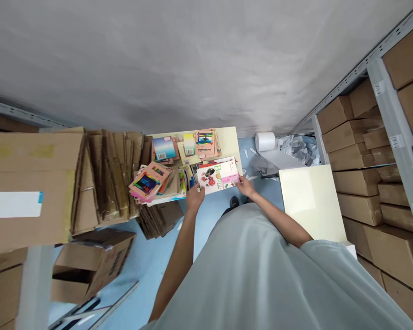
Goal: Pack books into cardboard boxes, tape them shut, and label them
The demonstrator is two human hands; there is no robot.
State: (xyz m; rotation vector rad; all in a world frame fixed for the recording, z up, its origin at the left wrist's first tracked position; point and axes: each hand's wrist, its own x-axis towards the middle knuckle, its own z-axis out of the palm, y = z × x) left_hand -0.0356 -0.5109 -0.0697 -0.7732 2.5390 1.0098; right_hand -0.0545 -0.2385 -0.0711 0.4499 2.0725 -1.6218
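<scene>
A white book (210,178) with red fruit and a pink patch on its cover lies level between my hands at the front edge of the cream table (230,137). My left hand (195,197) grips its left end, thumb on top. At the right end, my right hand (245,187) pinches the near corner. Other books show just behind it, partly covered. To the left sits an untidy pile of books (149,182) with a dark, rainbow-edged picture on top. Farther back are a blue-covered book (164,149) and a pink-covered stack (205,143).
Folded cardboard (110,178) stands packed at the left. An open carton (92,266) is on the blue floor below. A white roll (265,141) and crumpled wrapping (299,149) lie right of the table. Another cream tabletop (309,197) and shelves of cartons (354,183) line the right.
</scene>
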